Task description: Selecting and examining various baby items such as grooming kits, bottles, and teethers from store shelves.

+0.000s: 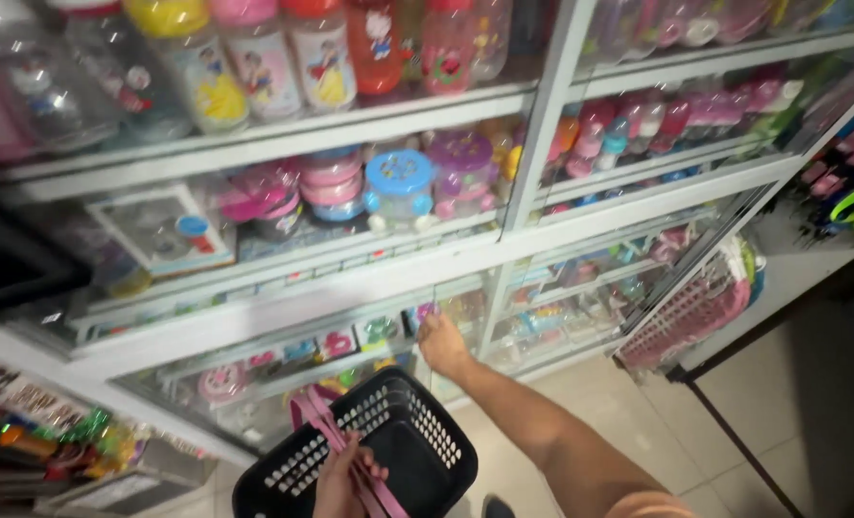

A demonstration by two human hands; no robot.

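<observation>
— Where is the basket?

— The black basket hangs low, in front of the glass cabinet; the left hand is clamped on its pink handles.

— And the right hand?

— The right hand stretches forward, arm nearly straight, fingertips against the cabinet's lower glass door. Whether those fingers grip anything I cannot tell; they are blurred.

— Anything cut off?

— The basket's near edge runs out of frame.
</observation>
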